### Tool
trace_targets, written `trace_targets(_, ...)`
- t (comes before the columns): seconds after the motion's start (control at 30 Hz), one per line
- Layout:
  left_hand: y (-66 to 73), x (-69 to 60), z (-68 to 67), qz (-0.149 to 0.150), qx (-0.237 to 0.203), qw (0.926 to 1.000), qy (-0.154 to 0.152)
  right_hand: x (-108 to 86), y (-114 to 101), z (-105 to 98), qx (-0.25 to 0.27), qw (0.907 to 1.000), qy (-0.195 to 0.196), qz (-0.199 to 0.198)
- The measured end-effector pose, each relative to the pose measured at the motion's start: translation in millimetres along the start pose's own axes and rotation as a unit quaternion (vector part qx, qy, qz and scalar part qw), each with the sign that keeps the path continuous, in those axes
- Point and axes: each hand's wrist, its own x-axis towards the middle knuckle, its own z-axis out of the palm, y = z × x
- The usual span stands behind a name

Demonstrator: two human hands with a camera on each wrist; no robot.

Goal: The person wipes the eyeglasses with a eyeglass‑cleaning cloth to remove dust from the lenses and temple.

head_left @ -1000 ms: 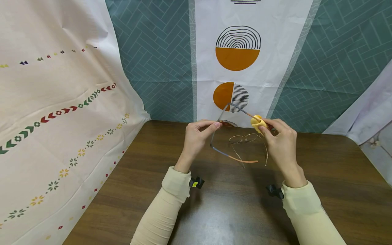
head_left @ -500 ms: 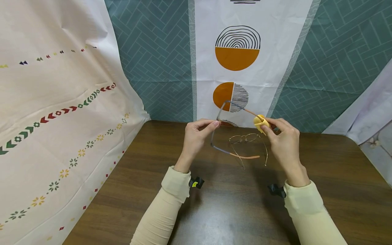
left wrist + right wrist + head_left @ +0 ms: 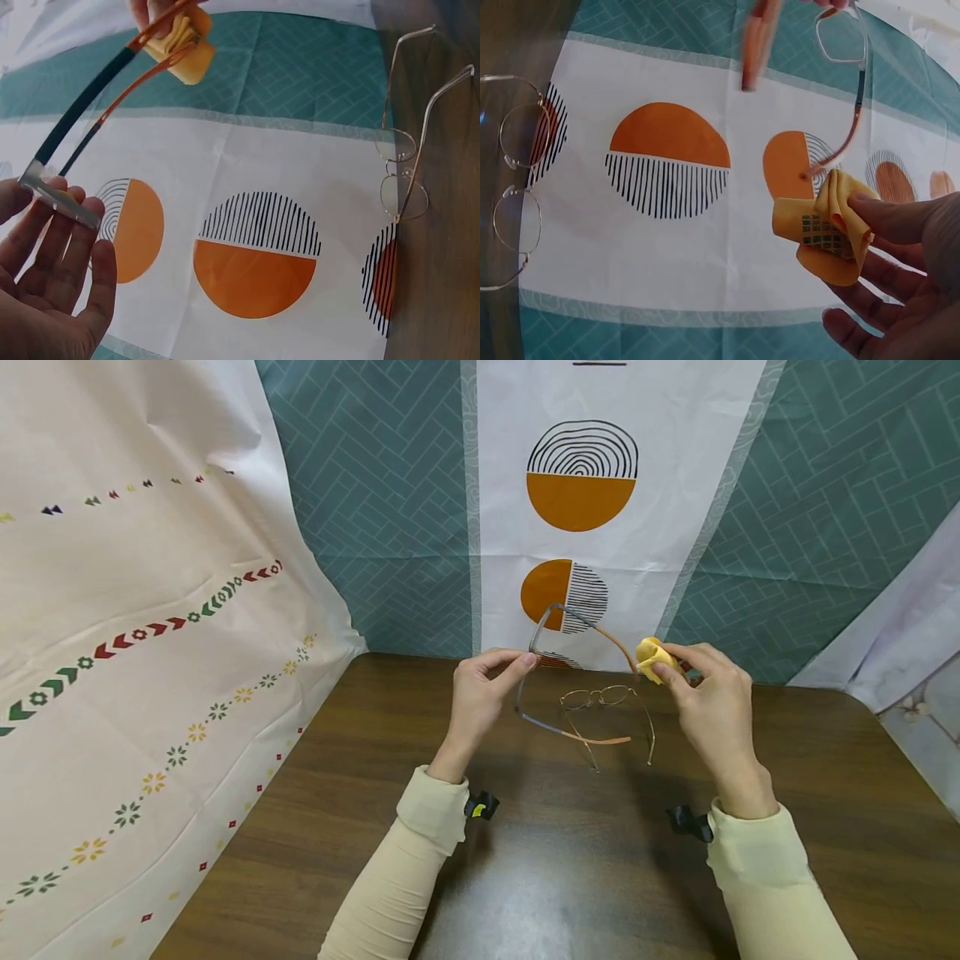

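My left hand (image 3: 483, 693) pinches a pair of glasses (image 3: 542, 722) by the front frame, holding it above the table; the arms are blue with orange tips and point to the right. In the left wrist view the left hand (image 3: 56, 277) has its thumb and fingertips on the grey frame (image 3: 60, 201). A folded yellow cloth (image 3: 654, 660) is gripped between the thumb and fingers of my right hand (image 3: 712, 710), close to the tip of the upper arm. The right wrist view shows the cloth (image 3: 825, 229) just below that orange tip, with a small gap.
A second pair of glasses with thin gold rims (image 3: 596, 698) lies on the brown wooden table (image 3: 570, 860), behind and below the held pair. Patterned cloth hangs at the back (image 3: 375, 510) and along the left side (image 3: 150, 693).
My right hand has moved to the right with the yellow cloth, sliding off the end of the upper glasses arm. My left hand has stayed nearly still, with the glasses tilting slightly.
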Motion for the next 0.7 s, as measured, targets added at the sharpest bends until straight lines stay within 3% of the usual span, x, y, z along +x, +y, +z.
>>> trace_targets(0.13,-0.6,-1.2,1.1,0.009,0.034,0.9991,-0.022,-0.2,-3,2,0.014,0.9998,0.012,-0.005)
trace_targets(0.27,-1.8,-3.3,3.0,0.023,0.069,0.9950,-0.069,-2.3,-7,8,0.039,0.9984,0.030,-0.026)
trace_targets(0.53,-1.4,-7.8,10.3,0.035,0.094,0.9860,-0.134,-10.1,-16,22,0.077,0.9923,0.054,-0.081)
trace_targets(0.7,-1.6,-9.1,15.6,0.063,0.120,0.9758,-0.172,-14.3,-20,31,0.085,0.9898,0.053,-0.101)
